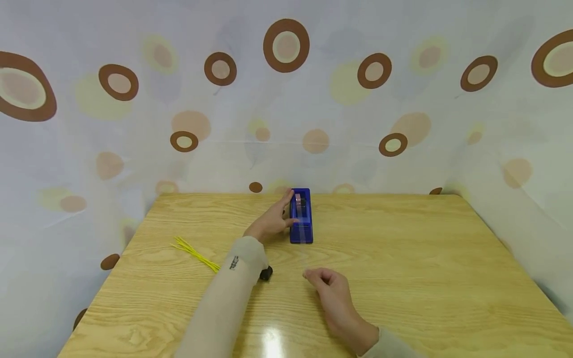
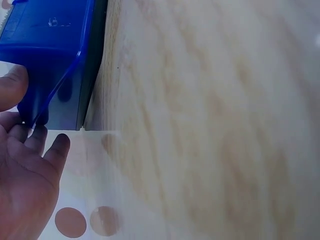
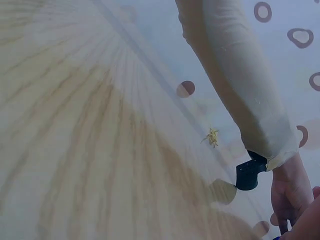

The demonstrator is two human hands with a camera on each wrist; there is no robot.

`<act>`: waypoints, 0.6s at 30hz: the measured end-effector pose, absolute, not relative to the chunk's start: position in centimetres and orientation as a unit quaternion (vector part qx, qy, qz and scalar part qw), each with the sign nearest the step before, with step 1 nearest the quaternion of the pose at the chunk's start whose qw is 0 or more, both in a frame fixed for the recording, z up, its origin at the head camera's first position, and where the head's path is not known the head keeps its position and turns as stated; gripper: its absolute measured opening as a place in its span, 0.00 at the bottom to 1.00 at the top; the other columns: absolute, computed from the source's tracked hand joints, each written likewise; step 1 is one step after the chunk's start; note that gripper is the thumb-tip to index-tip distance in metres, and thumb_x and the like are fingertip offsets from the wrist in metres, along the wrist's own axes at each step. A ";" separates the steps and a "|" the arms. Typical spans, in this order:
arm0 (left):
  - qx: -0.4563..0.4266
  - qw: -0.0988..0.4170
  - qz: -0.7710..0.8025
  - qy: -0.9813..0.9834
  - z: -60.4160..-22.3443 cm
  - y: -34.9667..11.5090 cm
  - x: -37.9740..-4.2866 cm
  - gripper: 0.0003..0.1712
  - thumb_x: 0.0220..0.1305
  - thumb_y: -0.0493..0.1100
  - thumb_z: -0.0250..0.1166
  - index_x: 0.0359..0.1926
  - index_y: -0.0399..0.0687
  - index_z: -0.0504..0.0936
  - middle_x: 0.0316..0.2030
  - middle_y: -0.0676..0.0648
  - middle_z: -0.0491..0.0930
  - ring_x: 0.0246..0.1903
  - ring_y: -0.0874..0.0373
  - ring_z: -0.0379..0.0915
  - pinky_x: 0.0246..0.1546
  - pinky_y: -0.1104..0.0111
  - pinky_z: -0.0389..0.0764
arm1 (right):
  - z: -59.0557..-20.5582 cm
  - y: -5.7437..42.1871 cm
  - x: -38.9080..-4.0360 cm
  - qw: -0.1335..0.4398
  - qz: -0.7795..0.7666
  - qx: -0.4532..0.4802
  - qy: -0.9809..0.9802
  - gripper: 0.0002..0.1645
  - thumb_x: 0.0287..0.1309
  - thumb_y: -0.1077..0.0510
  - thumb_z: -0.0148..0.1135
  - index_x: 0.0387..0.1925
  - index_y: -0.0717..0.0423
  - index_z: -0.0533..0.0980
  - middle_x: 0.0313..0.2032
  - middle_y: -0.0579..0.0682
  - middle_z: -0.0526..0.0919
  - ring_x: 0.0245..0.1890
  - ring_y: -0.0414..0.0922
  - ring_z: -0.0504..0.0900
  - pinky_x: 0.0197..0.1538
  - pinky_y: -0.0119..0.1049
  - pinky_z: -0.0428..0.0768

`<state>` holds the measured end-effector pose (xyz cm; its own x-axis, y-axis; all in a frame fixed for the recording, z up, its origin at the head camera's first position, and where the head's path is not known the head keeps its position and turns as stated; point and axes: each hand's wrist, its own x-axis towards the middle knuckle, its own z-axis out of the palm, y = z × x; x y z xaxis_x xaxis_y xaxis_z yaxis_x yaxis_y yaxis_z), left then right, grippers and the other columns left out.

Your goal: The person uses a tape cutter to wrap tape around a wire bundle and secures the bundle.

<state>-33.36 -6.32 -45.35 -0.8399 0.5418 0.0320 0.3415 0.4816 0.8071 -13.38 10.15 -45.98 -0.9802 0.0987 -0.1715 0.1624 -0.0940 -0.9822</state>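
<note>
A blue tape dispenser [image 1: 302,234] stands at the far edge of the table, with a roll of tape [image 1: 298,200] in it. My left hand [image 1: 270,221] grips its left side, thumb toward the front and fingers toward the back. The left wrist view shows the same hand [image 2: 30,170] against the dispenser's side [image 2: 50,35]. A strip of clear tape [image 1: 303,254] runs from the dispenser toward me. Its near end is pinched between the thumb and index finger of my right hand [image 1: 335,298]. The right wrist view catches only part of this hand [image 3: 307,220], at the lower right corner.
Several thin yellow sticks [image 1: 194,252] lie on the wooden table [image 1: 425,268] to the left, partly hidden behind my left sleeve. A black camera [image 1: 266,273] sits under the left wrist. A patterned curtain [image 1: 286,109] hangs behind the table.
</note>
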 end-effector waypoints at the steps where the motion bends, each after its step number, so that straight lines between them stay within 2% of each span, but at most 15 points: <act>1: 0.257 0.114 0.436 0.855 -45.4 -6.3 -33.3 0.51 0.69 0.41 0.63 0.79 0.50 0.36 0.78 0.50 0.31 0.75 0.50 0.36 0.71 0.58 0.49 | -46.2 10.2 -13.3 0.021 -0.735 0.096 0.671 0.10 0.65 0.61 0.63 0.34 0.66 0.82 0.38 0.48 0.83 0.39 0.41 0.72 0.39 0.31 0.71; 10: 0.255 0.108 0.421 0.864 -45.7 -6.0 -33.0 0.50 0.71 0.44 0.61 0.79 0.52 0.37 0.78 0.48 0.33 0.75 0.51 0.37 0.71 0.58 0.49 | -47.2 10.4 -13.3 0.004 -0.748 0.079 0.659 0.11 0.65 0.60 0.64 0.33 0.66 0.81 0.38 0.50 0.83 0.41 0.41 0.74 0.42 0.30 0.72; 18: 0.233 0.113 0.434 0.863 -45.4 -6.0 -32.7 0.48 0.72 0.46 0.60 0.79 0.52 0.38 0.78 0.46 0.37 0.74 0.48 0.41 0.70 0.57 0.53 | -47.6 10.5 -13.7 -0.010 -0.747 0.061 0.661 0.10 0.63 0.61 0.65 0.31 0.67 0.82 0.34 0.49 0.83 0.33 0.40 0.73 0.36 0.29 0.72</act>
<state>-32.73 -6.04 -45.37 -0.8655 0.5009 0.0074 0.3047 0.5146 0.8015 -13.70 10.52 -47.57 -0.9923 0.0962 -0.0778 0.0655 -0.1247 -0.9900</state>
